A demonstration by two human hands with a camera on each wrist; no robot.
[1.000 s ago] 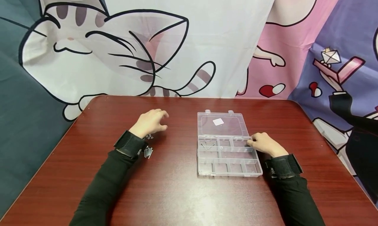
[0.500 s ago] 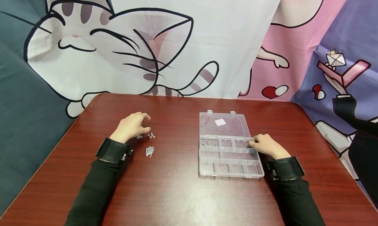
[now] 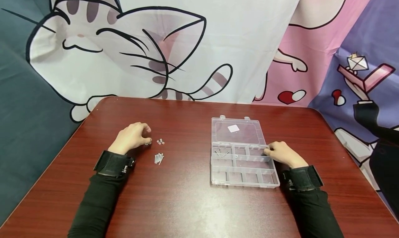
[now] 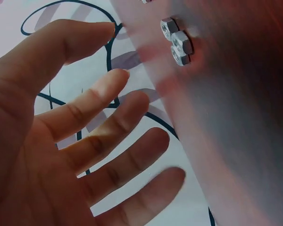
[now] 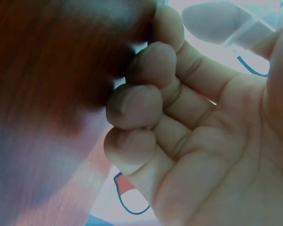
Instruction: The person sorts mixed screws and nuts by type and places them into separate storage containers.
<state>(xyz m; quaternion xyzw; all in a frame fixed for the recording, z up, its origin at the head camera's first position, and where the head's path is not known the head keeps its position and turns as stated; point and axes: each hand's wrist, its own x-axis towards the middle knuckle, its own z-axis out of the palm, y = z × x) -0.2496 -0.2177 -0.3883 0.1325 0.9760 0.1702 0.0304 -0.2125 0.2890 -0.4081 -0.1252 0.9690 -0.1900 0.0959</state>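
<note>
My left hand (image 3: 130, 137) hovers at the left with fingers spread and loosely bent, thumb tip right by a small cluster of hex nuts (image 4: 181, 43). Nothing lies between its fingers in the left wrist view. Another group of nuts (image 3: 160, 141) is just to the right, and several screws (image 3: 159, 158) lie side by side nearer the front. With thumb over the right wall and fingers curled outside, my right hand (image 3: 283, 154) grips the clear plastic compartment box (image 3: 244, 186), whose lid (image 3: 238, 135) is folded back flat. A few screws (image 3: 222, 153) rest in its back-left compartment.
Everything stands on a reddish-brown wooden table (image 3: 180, 203). A small white label (image 3: 233, 128) is on the box lid. Behind the far edge hangs a cartoon-printed cloth (image 3: 243, 44).
My left hand has moved left and slightly down, uncovering the screws and the right-hand group of nuts. My right hand keeps its grip on the box. The view has shifted slightly.
</note>
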